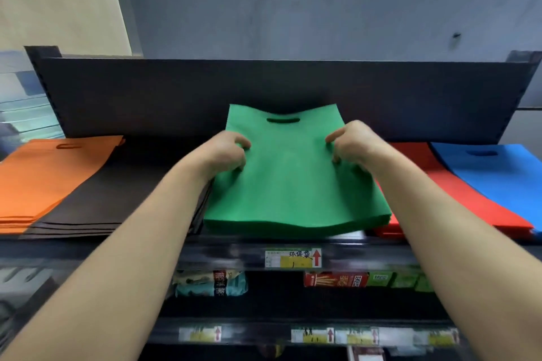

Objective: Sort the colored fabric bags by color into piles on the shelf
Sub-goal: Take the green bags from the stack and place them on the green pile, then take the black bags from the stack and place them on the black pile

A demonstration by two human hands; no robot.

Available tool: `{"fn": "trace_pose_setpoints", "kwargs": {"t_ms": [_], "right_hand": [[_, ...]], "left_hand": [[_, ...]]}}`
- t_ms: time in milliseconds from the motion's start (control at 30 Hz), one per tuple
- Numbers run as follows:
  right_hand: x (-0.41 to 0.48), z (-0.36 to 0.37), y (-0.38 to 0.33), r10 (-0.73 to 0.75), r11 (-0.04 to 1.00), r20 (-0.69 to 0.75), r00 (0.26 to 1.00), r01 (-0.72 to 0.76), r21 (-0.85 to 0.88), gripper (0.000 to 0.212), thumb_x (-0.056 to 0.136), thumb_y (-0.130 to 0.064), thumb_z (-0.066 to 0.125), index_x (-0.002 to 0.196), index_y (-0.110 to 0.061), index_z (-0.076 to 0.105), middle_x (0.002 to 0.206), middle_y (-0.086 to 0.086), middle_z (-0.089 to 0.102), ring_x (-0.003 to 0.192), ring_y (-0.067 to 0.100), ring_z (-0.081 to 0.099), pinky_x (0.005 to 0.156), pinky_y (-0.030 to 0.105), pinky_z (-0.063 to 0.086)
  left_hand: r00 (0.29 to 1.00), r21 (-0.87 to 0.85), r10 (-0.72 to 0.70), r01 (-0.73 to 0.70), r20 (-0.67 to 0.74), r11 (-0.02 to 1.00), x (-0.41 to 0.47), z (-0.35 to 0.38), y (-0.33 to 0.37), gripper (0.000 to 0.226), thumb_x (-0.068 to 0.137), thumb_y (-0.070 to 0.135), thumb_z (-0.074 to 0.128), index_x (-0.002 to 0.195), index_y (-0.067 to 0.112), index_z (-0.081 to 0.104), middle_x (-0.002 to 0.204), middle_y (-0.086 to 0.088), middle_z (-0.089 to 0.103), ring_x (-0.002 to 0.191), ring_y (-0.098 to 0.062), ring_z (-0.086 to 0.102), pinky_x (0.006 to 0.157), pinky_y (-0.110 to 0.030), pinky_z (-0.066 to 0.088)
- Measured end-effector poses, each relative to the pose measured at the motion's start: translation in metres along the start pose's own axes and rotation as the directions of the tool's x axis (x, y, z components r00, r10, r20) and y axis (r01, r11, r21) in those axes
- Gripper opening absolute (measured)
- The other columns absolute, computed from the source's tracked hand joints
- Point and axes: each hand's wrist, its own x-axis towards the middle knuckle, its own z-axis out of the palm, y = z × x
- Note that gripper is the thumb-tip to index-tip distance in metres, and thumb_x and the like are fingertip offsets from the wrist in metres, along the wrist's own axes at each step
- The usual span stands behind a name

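Note:
A pile of green fabric bags (pixel 290 184) lies in the middle of the top shelf, its cut-out handle toward the back panel. My left hand (pixel 224 154) grips the pile's left edge with curled fingers. My right hand (pixel 350 145) grips the right edge the same way. To the left lie a black pile (pixel 117 193) and, further left, an orange pile (pixel 44 179). On the right a red pile (pixel 457 196) lies partly under a blue pile (pixel 495 173).
The shelf's dark back panel (pixel 176 97) rises behind the bags. Its front rail carries a price label (pixel 293 258) with a red arrow. Snack packets (pixel 211 283) and boxes (pixel 337 280) fill the lower shelf. A grey wall stands behind.

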Motion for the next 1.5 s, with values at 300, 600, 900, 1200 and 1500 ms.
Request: {"fn": "trace_pose_setpoints", "kwargs": {"t_ms": [300,600,900,1200,1500], "right_hand": [[0.010,0.051,0.043,0.111,0.976,0.009,0.994,-0.107,-0.190,0.033,0.085,0.006,0.051,0.117,0.003,0.062,0.119,0.021,0.060,0.111,0.033,0.056,0.095,0.039,0.048],[0.018,0.067,0.051,0.098,0.964,-0.022,0.995,-0.100,-0.246,0.043,0.080,0.004,0.042,0.120,-0.004,0.057,0.128,0.016,0.053,0.112,0.035,0.054,0.094,0.039,0.048],[0.008,0.072,0.050,0.064,0.933,-0.052,0.997,-0.078,-0.351,0.045,0.085,0.007,0.039,0.127,-0.003,0.050,0.141,0.015,0.030,0.122,0.038,0.039,0.099,0.043,0.039],[-0.009,0.070,-0.011,-0.192,0.938,-0.129,0.973,0.144,-0.315,0.033,0.089,-0.006,0.048,0.121,-0.002,0.057,0.126,0.013,0.055,0.120,0.030,0.046,0.098,0.036,0.039],[-0.035,0.147,-0.095,-0.297,0.947,0.127,0.947,0.309,-0.088,0.045,0.093,-0.034,0.054,0.123,-0.001,0.053,0.119,0.014,0.059,0.109,0.030,0.055,0.094,0.039,0.046]], "left_hand": [[0.991,0.110,-0.104,0.094,0.087,0.989,0.009,0.049,-0.040,0.051,0.088,-0.007,0.049,0.136,0.010,0.047,0.138,-0.013,0.049,0.124,-0.034,0.051,0.099,-0.037,0.043],[0.996,0.091,-0.088,0.089,-0.013,0.992,0.027,0.064,-0.056,0.040,0.086,-0.006,0.046,0.120,0.012,0.058,0.123,-0.006,0.057,0.106,-0.032,0.058,0.075,-0.029,0.044],[0.995,0.193,-0.079,0.089,-0.060,0.977,0.030,0.074,-0.059,0.045,0.082,-0.003,0.046,0.063,0.029,0.019,0.081,0.002,0.041,0.086,-0.026,0.048,0.072,-0.034,0.038],[0.984,0.272,0.079,-0.034,-0.157,0.962,0.020,0.040,-0.045,0.045,0.088,0.000,0.048,0.133,0.009,0.050,0.135,-0.011,0.049,0.123,-0.031,0.046,0.096,-0.037,0.041],[0.958,0.256,0.003,0.074,-0.288,0.964,-0.019,-0.039,-0.112,0.041,0.091,0.013,0.052,0.132,0.010,0.051,0.135,-0.011,0.050,0.125,-0.028,0.046,0.099,-0.035,0.039]]}}
